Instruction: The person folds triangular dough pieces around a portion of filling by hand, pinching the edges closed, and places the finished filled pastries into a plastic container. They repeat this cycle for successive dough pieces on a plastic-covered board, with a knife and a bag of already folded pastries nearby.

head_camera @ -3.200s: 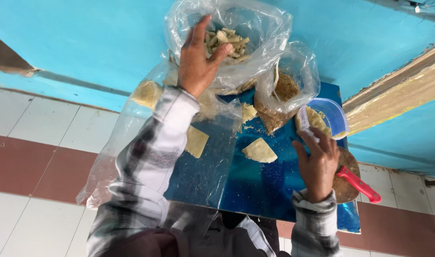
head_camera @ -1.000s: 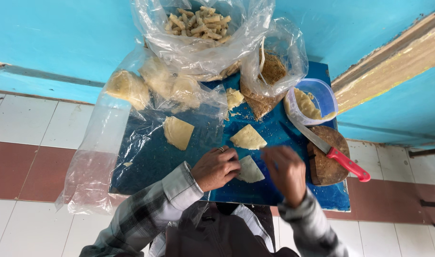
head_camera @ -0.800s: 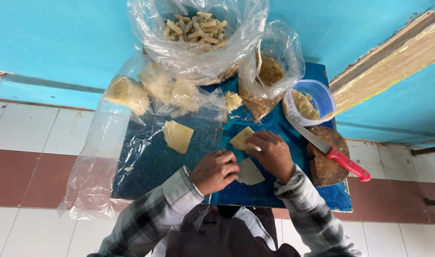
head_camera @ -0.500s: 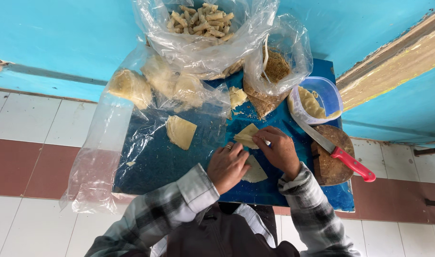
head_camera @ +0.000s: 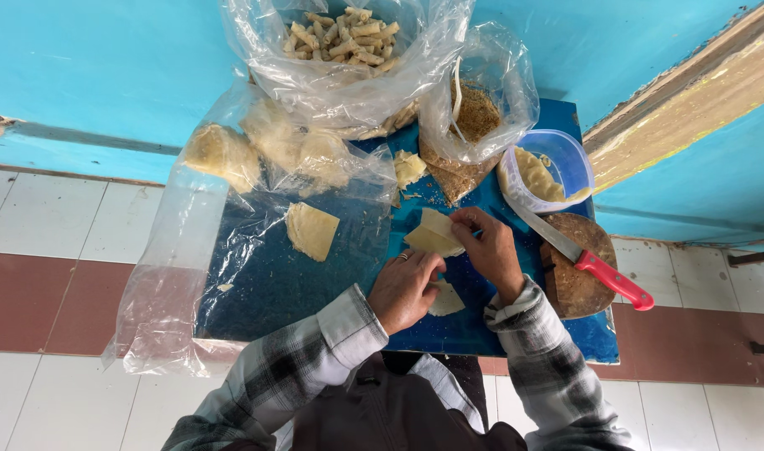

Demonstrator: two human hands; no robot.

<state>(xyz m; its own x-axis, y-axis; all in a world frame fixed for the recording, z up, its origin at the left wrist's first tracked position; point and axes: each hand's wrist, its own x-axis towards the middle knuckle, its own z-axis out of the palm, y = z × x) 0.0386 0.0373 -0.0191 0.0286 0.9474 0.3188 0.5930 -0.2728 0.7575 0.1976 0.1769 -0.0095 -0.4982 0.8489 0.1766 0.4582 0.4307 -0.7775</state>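
Pale dough sheet [head_camera: 433,236] lies on the blue table [head_camera: 273,284], pinched at its edges by the left hand [head_camera: 405,288] and right hand [head_camera: 490,250]. Another sheet [head_camera: 311,230] sits under clear plastic to the left; a red-handled knife [head_camera: 586,260] rests on a round board [head_camera: 576,276].

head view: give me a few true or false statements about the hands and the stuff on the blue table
1. Both hands touch a pale pastry sheet. True: the left hand and right hand meet at it.
2. The red-handled knife is in the right hand. False: it rests across the round wooden board and the tub's edge.
3. The plastic tub is empty. False: it holds pale filling.
4. A bag of rolled pieces sits at the table's far side. True.
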